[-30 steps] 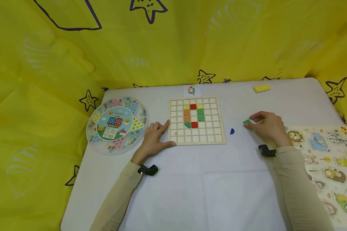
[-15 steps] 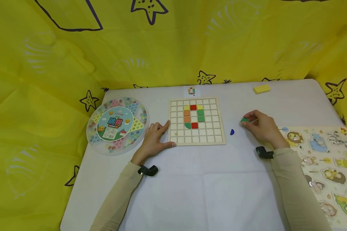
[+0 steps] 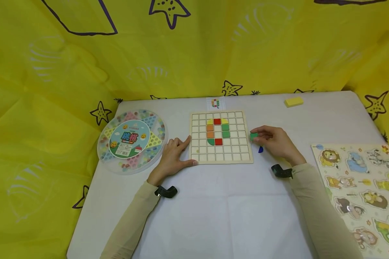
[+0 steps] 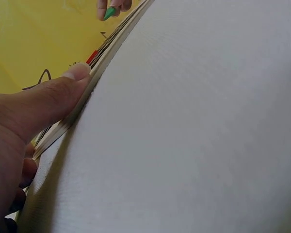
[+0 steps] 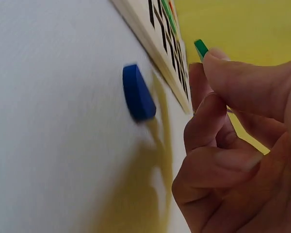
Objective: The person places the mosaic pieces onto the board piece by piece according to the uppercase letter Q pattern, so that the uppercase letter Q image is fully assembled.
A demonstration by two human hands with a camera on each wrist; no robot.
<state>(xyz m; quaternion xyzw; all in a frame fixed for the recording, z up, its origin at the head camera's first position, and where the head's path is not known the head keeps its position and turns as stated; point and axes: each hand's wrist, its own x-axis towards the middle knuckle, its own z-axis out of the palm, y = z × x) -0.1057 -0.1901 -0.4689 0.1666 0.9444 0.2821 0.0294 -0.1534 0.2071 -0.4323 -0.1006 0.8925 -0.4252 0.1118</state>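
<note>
My left hand (image 3: 172, 156) rests at the left side of a square wooden grid board (image 3: 233, 157). Its thumb touches the near left corner and its index finger the left edge. Several red, yellow, orange and green tiles form a ring in the grid. Just beyond the board's right edge, my right hand (image 3: 275, 142) pinches a green tile (image 3: 253, 136) between thumb and fingertips, above the table. Below those fingers lies a blue half-round piece (image 3: 260, 149); the right wrist view shows the blue piece (image 5: 137, 93) apart from the hand.
A small pattern card (image 3: 215, 103) lies behind the board. At left sits a round Chinese checkers box (image 3: 129, 138). A yellow block (image 3: 293, 102) is at the back right, and an animal puzzle board (image 3: 359, 187) lies at right. Yellow cloth (image 3: 194, 46) hangs behind the table.
My right hand has moved left with the green tile, from near the puzzle board to the grid board's right edge. The left hand has stayed in place.
</note>
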